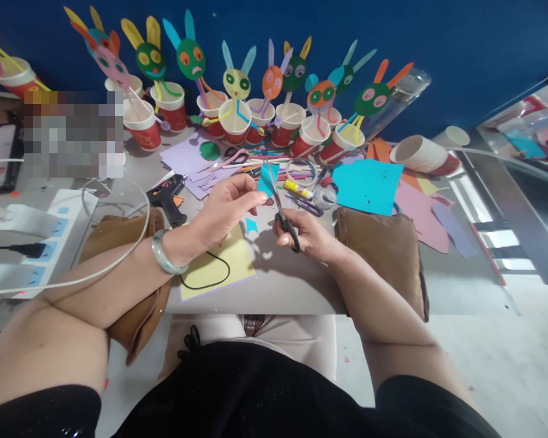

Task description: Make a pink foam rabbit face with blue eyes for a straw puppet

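Observation:
Between the thumb and fingers of my left hand (235,204) is a small piece of blue paper (267,177). My right hand (307,233) grips black-handled scissors (284,222), their blades pointing up and lying at the right side of that paper. Whether the blades are cutting into it I cannot tell. Below my hands a small blue scrap (251,225) lies on the table. A yellow sheet (223,267) with a dark cord on it lies under my left wrist. To the left of my left hand is a black glue gun (168,198).
Paper cups with rabbit-faced figures (235,118) line the back wall. A large blue sheet (369,185) lies at right, near stacked cups (422,155). Brown cushions (383,255) sit under both arms. A white cable crosses above a power strip (57,234) at left.

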The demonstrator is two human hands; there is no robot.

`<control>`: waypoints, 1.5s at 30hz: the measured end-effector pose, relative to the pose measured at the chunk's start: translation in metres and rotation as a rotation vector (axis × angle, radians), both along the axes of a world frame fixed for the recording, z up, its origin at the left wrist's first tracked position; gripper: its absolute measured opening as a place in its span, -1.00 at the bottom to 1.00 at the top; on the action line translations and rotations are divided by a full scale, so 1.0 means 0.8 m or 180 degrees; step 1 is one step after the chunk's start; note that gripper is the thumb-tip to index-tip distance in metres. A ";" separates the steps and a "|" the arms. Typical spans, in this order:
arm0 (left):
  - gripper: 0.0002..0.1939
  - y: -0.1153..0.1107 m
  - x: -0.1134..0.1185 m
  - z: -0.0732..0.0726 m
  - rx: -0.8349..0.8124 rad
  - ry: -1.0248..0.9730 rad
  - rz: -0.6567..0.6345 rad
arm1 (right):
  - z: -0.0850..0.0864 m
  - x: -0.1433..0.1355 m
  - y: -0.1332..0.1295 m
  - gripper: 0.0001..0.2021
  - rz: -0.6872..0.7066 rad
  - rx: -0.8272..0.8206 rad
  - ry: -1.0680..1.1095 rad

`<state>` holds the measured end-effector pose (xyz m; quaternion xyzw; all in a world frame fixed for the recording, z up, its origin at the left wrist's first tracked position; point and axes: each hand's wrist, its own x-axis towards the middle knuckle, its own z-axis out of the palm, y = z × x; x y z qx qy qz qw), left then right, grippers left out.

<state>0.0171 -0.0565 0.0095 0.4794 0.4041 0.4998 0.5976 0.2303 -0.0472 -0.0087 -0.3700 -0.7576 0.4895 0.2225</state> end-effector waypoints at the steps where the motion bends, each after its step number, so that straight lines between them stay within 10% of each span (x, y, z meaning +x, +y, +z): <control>1: -0.76 0.000 0.000 0.000 0.0005 0.0004 0.0002 | 0.000 0.000 0.000 -0.25 -0.0001 -0.0011 -0.0007; 45: -0.84 0.004 -0.003 -0.005 0.0456 0.0293 -0.0031 | 0.002 0.009 0.010 -0.24 0.0201 -0.0018 -0.0104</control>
